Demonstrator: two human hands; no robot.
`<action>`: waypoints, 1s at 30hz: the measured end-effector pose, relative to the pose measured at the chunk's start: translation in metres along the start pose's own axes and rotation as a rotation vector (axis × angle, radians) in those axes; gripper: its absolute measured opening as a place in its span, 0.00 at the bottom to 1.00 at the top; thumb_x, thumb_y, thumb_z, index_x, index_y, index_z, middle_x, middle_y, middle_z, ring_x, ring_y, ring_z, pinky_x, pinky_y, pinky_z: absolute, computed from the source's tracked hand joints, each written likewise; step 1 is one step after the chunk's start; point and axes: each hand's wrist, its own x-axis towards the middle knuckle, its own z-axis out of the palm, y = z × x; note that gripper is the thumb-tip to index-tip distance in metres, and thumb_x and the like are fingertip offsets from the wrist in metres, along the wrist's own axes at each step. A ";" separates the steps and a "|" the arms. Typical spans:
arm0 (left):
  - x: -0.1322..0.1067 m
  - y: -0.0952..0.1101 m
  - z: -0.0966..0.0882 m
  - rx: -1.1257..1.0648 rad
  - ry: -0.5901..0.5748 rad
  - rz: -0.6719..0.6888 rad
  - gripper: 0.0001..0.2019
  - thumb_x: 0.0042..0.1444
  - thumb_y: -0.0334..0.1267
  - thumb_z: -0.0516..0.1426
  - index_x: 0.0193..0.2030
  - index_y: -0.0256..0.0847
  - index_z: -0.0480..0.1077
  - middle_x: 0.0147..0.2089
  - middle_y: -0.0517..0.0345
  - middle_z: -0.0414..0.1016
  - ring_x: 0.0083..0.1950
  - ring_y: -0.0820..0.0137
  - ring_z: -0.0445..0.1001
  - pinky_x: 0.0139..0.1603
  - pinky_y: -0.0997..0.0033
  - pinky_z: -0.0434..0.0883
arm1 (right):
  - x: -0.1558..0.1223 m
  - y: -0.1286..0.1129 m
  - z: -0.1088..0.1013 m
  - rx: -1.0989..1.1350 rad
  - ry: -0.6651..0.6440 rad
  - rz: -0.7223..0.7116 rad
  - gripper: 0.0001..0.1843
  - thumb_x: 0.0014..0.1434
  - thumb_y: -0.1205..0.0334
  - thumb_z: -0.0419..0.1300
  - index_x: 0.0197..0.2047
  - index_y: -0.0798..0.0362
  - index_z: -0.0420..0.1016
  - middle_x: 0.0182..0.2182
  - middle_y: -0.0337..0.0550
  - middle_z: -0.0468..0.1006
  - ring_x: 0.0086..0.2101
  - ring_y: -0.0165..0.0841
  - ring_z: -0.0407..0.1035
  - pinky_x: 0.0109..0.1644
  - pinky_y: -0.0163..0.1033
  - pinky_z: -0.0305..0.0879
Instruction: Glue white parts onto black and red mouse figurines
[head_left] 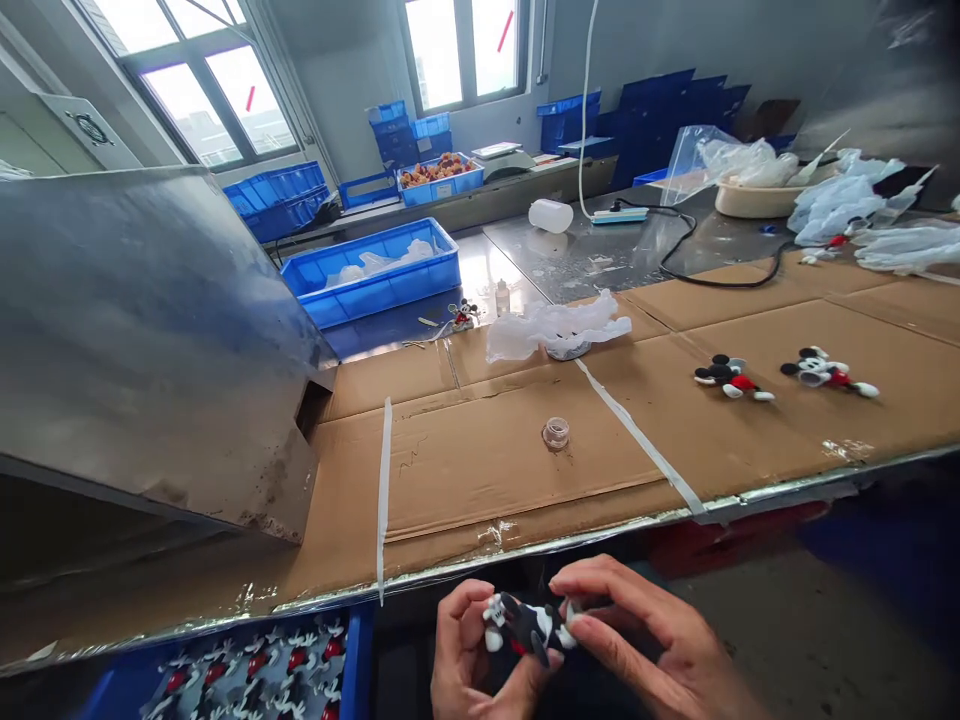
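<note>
Below the table's front edge, my left hand (466, 655) and my right hand (645, 640) both pinch one small mouse figurine (525, 625), black, white and red. It lies sideways between my fingertips. Two similar figurines (731, 378) (825, 372) lie on the cardboard-covered table (487, 470) at the right. A blue bin (247, 675) at the bottom left holds several more figurines.
A small clear cap (556, 434) sits mid-table. A crumpled plastic bag (559, 328) lies behind it. A large metal chute (150, 340) fills the left side. Blue crates (375, 270), a power strip with cable (622, 214) and more plastic bags (847, 200) stand farther back.
</note>
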 end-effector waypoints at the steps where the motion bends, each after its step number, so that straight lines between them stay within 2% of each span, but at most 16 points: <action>1: 0.005 0.001 0.000 -0.098 -0.045 -0.047 0.29 0.27 0.41 0.79 0.38 0.46 0.74 0.31 0.61 0.82 0.28 0.70 0.78 0.30 0.76 0.75 | 0.000 0.000 -0.001 0.013 -0.021 -0.020 0.09 0.67 0.63 0.63 0.48 0.40 0.80 0.42 0.36 0.80 0.42 0.33 0.77 0.43 0.29 0.75; 3: 0.012 0.001 -0.001 -0.272 -0.129 -0.098 0.29 0.26 0.42 0.79 0.37 0.46 0.75 0.31 0.60 0.82 0.27 0.72 0.76 0.28 0.77 0.74 | 0.001 0.001 -0.001 0.027 -0.077 -0.074 0.14 0.64 0.67 0.65 0.50 0.38 0.80 0.41 0.35 0.80 0.39 0.33 0.78 0.41 0.29 0.77; 4: 0.014 0.000 -0.001 -0.333 -0.147 -0.095 0.30 0.26 0.43 0.79 0.39 0.46 0.76 0.34 0.57 0.83 0.29 0.71 0.78 0.29 0.76 0.75 | 0.003 0.002 0.001 0.023 -0.086 -0.095 0.15 0.64 0.68 0.66 0.49 0.38 0.80 0.40 0.35 0.80 0.38 0.33 0.78 0.39 0.29 0.77; 7: 0.011 -0.008 -0.001 -0.369 -0.066 -0.001 0.35 0.26 0.45 0.79 0.47 0.48 0.79 0.50 0.49 0.82 0.42 0.63 0.82 0.39 0.72 0.80 | 0.010 0.007 0.011 -0.030 -0.021 -0.150 0.12 0.61 0.68 0.69 0.44 0.42 0.80 0.36 0.33 0.79 0.31 0.30 0.78 0.35 0.26 0.76; 9: 0.004 -0.017 -0.002 -0.313 0.017 0.067 0.32 0.29 0.44 0.79 0.46 0.49 0.81 0.56 0.47 0.79 0.48 0.59 0.82 0.41 0.72 0.80 | 0.013 0.010 0.022 -0.087 0.008 -0.205 0.09 0.60 0.68 0.69 0.42 0.45 0.79 0.33 0.34 0.79 0.29 0.29 0.76 0.34 0.25 0.75; 11: -0.002 -0.024 -0.004 -0.253 0.083 0.092 0.27 0.33 0.46 0.78 0.44 0.47 0.82 0.56 0.46 0.79 0.50 0.57 0.82 0.39 0.74 0.80 | 0.015 0.011 0.034 -0.139 0.017 -0.285 0.06 0.61 0.67 0.69 0.40 0.48 0.78 0.32 0.36 0.78 0.29 0.29 0.75 0.34 0.26 0.74; 12: -0.003 -0.025 -0.007 -0.243 0.103 0.086 0.28 0.32 0.49 0.77 0.44 0.46 0.82 0.55 0.45 0.79 0.50 0.56 0.82 0.38 0.73 0.81 | 0.015 0.010 0.039 -0.152 0.013 -0.325 0.05 0.62 0.66 0.69 0.41 0.48 0.78 0.32 0.36 0.78 0.29 0.29 0.75 0.34 0.27 0.74; 15: -0.002 -0.019 -0.016 -0.256 0.113 -0.077 0.31 0.27 0.54 0.77 0.40 0.41 0.84 0.44 0.44 0.85 0.42 0.56 0.84 0.36 0.69 0.82 | 0.018 0.006 0.046 -0.121 0.000 -0.414 0.07 0.65 0.60 0.68 0.46 0.48 0.79 0.35 0.40 0.80 0.32 0.31 0.76 0.37 0.28 0.75; 17: 0.001 -0.008 -0.022 -0.314 0.107 -0.254 0.26 0.30 0.53 0.77 0.35 0.39 0.84 0.36 0.47 0.86 0.36 0.59 0.85 0.35 0.67 0.82 | 0.021 0.006 0.046 -0.077 0.030 -0.369 0.08 0.68 0.56 0.64 0.49 0.47 0.80 0.40 0.42 0.81 0.37 0.33 0.77 0.43 0.30 0.76; 19: 0.004 0.002 -0.027 -0.397 0.104 -0.364 0.22 0.33 0.51 0.77 0.33 0.38 0.84 0.34 0.47 0.86 0.35 0.59 0.85 0.38 0.66 0.82 | 0.027 0.010 0.043 -0.022 0.062 -0.222 0.09 0.70 0.54 0.61 0.45 0.47 0.81 0.41 0.42 0.81 0.40 0.35 0.78 0.45 0.31 0.75; 22: 0.004 0.009 -0.033 -0.462 0.096 -0.333 0.21 0.36 0.50 0.76 0.34 0.38 0.84 0.36 0.47 0.86 0.38 0.63 0.84 0.41 0.67 0.82 | 0.034 0.023 0.044 0.087 -0.016 0.017 0.15 0.67 0.48 0.63 0.40 0.50 0.83 0.38 0.44 0.82 0.39 0.38 0.78 0.44 0.34 0.76; 24: 0.003 0.008 -0.036 -0.460 0.087 -0.289 0.20 0.38 0.49 0.76 0.35 0.38 0.84 0.37 0.49 0.85 0.37 0.67 0.82 0.41 0.69 0.81 | 0.036 0.030 0.048 0.168 -0.097 0.107 0.18 0.64 0.45 0.66 0.41 0.52 0.84 0.38 0.46 0.83 0.40 0.41 0.78 0.46 0.37 0.76; 27: 0.000 0.007 -0.037 -0.457 0.078 -0.261 0.20 0.39 0.48 0.76 0.35 0.36 0.83 0.34 0.52 0.84 0.35 0.71 0.80 0.40 0.72 0.80 | 0.034 0.033 0.055 0.273 -0.167 0.166 0.17 0.61 0.46 0.69 0.42 0.52 0.84 0.38 0.46 0.83 0.41 0.41 0.78 0.46 0.37 0.75; 30: 0.000 0.006 -0.036 -0.457 0.080 -0.240 0.19 0.39 0.45 0.77 0.35 0.35 0.83 0.33 0.52 0.84 0.34 0.72 0.80 0.40 0.76 0.78 | 0.034 0.031 0.058 0.264 -0.175 0.138 0.17 0.60 0.46 0.70 0.35 0.52 0.84 0.33 0.43 0.82 0.35 0.37 0.77 0.41 0.33 0.74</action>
